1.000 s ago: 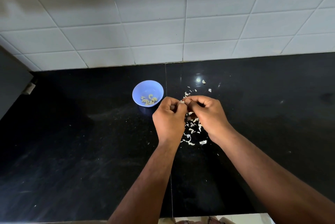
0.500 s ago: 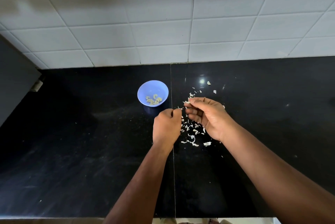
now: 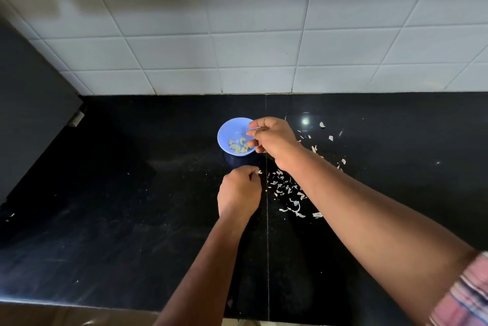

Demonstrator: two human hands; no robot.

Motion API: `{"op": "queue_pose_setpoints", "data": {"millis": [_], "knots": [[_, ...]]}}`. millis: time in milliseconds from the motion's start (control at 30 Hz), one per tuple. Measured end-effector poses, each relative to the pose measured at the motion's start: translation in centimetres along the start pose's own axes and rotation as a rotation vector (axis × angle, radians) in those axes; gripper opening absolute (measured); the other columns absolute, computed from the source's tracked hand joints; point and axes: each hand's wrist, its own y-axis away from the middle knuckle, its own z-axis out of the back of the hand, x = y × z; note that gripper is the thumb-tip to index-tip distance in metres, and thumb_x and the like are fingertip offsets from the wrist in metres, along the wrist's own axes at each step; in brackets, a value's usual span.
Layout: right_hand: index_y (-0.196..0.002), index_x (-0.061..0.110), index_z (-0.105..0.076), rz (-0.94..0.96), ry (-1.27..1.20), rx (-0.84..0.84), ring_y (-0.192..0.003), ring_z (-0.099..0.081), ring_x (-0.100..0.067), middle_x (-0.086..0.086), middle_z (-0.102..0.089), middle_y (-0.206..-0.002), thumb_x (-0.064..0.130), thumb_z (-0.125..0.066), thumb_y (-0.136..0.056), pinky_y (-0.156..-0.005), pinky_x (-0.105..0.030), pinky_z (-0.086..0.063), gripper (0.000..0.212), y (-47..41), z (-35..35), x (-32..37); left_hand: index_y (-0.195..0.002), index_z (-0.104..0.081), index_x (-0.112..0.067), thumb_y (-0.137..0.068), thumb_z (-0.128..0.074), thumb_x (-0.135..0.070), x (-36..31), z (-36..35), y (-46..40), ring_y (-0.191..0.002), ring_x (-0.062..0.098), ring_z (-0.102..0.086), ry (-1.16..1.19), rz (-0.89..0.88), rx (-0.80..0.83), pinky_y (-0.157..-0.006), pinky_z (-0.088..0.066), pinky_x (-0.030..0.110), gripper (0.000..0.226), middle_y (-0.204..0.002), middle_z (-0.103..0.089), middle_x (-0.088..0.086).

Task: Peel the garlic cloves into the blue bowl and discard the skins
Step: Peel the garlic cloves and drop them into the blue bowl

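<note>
On the black counter point(image 3: 132, 220) in front of you, a small blue bowl point(image 3: 229, 130) sits near the middle, a little toward the far tiled wall point(image 3: 237, 35). Several pale peeled garlic cloves point(image 3: 238, 146) lie in the bottom of the bowl. Your right hand point(image 3: 272, 138) reaches over the bowl's right rim, its fingers curled together above the cloves; whether they pinch a clove cannot be told. Your left hand point(image 3: 239, 191) hovers nearer to you, just this side of the bowl, with its fingers curled and its fingertips pinching a small white scrap of skin point(image 3: 259, 172). To the right of your left hand, under your right forearm, a scatter of white garlic skins point(image 3: 287, 191) lies on the counter, with a few loose flakes farther off to the right. A striped sleeve point(image 3: 464, 296) shows at the near right corner.
</note>
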Motion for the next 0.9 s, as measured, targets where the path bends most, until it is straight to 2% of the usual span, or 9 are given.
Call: {"op": "queue_pose_setpoints", "data": {"millis": [67, 133, 233, 333, 467, 567, 633, 733, 900], "knots": [[-0.102, 0.014, -0.072, 0.034, 0.032, -0.019, -0.063, -0.07, -0.014, -0.009, -0.076, -0.101, 0.003, -0.065, -0.097, -0.048, -0.022, -0.049, 0.014, 0.2, 0.7, -0.4, -0.108, -0.078, -0.033, -0.102, -0.059, -0.03, 0.1, -0.2, -0.1, -0.086, 0.015, -0.071, -0.027, -0.022, -0.014, -0.08, -0.062, 0.039, 0.02, -0.09, -0.073, -0.014], [-0.103, 0.014, -0.074, 0.067, 0.064, -0.056, -0.06, -0.067, -0.01, -0.007, -0.078, -0.095, 0.006, -0.064, -0.099, -0.047, -0.019, -0.046, 0.013, 0.8, 2.2, -0.9, -0.09, -0.076, -0.027, -0.096, -0.072, -0.035, 0.1, -0.7, -0.3, -0.081, 0.01, -0.069, -0.027, -0.038, 0.004, -0.079, -0.062, 0.039, 0.01, -0.083, -0.073, -0.013], [-0.098, 0.015, -0.078, 0.105, 0.135, -0.1, -0.061, -0.065, -0.009, -0.006, -0.078, -0.084, 0.014, -0.067, -0.1, -0.049, -0.017, -0.045, 0.01, 2.2, 5.7, -2.3, -0.077, -0.066, -0.023, -0.087, -0.083, -0.042, -0.5, -2.0, 0.0, -0.073, 0.011, -0.067, -0.068, -0.058, 0.059, -0.066, -0.056, 0.033, 0.027, -0.074, -0.07, -0.008], [-0.085, 0.019, -0.077, 0.161, 0.345, -0.133, -0.055, -0.063, -0.006, -0.002, -0.076, -0.071, 0.027, -0.079, -0.092, -0.05, -0.018, -0.048, 0.012, 3.5, 9.1, -3.7, -0.082, -0.063, -0.026, -0.088, -0.08, -0.05, -1.6, -3.4, 0.8, -0.074, 0.008, -0.065, -0.193, -0.108, 0.106, -0.061, -0.046, 0.03, 0.03, -0.077, -0.069, -0.01], [-0.081, 0.026, -0.073, 0.161, 0.65, -0.106, -0.049, -0.06, -0.008, 0.009, -0.072, -0.065, 0.048, -0.078, -0.09, -0.05, -0.028, -0.05, 0.025, 5.0, 13.2, -5.1, -0.105, -0.068, -0.035, -0.093, -0.075, -0.047, -2.8, -5.0, 2.0, -0.091, 0.01, -0.067, -0.251, -0.176, 0.142, -0.077, -0.053, 0.032, 0.018, -0.099, -0.07, -0.015], [-0.09, 0.036, -0.075, 0.127, 0.74, 0.03, -0.065, -0.069, -0.007, 0.016, -0.074, -0.078, 0.037, -0.077, -0.092, -0.068, -0.039, -0.059, 0.003, 6.1, 15.5, -6.0, -0.108, -0.068, -0.035, -0.101, -0.063, -0.036, -3.2, -5.8, 2.5, -0.089, 0.01, -0.065, -0.26, -0.187, 0.1, -0.074, -0.048, 0.032, 0.008, -0.105, -0.071, -0.013], [-0.094, 0.042, -0.074, 0.13, 0.769, 0.083, -0.067, -0.067, 0.001, 0.024, -0.073, -0.086, 0.031, -0.076, -0.092, -0.066, -0.032, -0.056, 0.011, 7.0, 16.2, -6.8, -0.109, -0.067, -0.035, -0.104, -0.057, -0.034, -3.3, -6.3, 2.5, -0.089, 0.011, -0.063, -0.265, -0.184, 0.066, -0.073, -0.045, 0.032, 0.011, -0.106, -0.072, -0.012], [-0.096, 0.042, -0.076, 0.202, 0.787, 0.019, -0.074, -0.066, 0.005, 0.026, -0.073, -0.096, 0.03, -0.073, -0.093, -0.071, -0.028, -0.056, 0.013, 7.6, 15.7, -7.5, -0.114, -0.064, -0.035, -0.106, -0.055, -0.036, -3.5, -6.8, 2.5, -0.094, 0.014, -0.065, -0.252, -0.175, 0.036, -0.076, -0.049, 0.033, 0.011, -0.11, -0.071, -0.012], [-0.101, 0.035, -0.076, 0.259, 0.982, 0.05, -0.094, -0.067, -0.011, 0.014, -0.067, -0.106, 0.032, -0.071, -0.094, -0.08, -0.033, -0.055, 0.009, 7.3, 13.9, -8.6, -0.128, -0.059, -0.033, -0.106, -0.054, -0.04, -3.7, -7.2, 2.5, -0.096, 0.014, -0.066, -0.201, -0.147, 0.02, -0.074, -0.048, 0.035, 0.023, -0.112, -0.07, -0.011]]}}
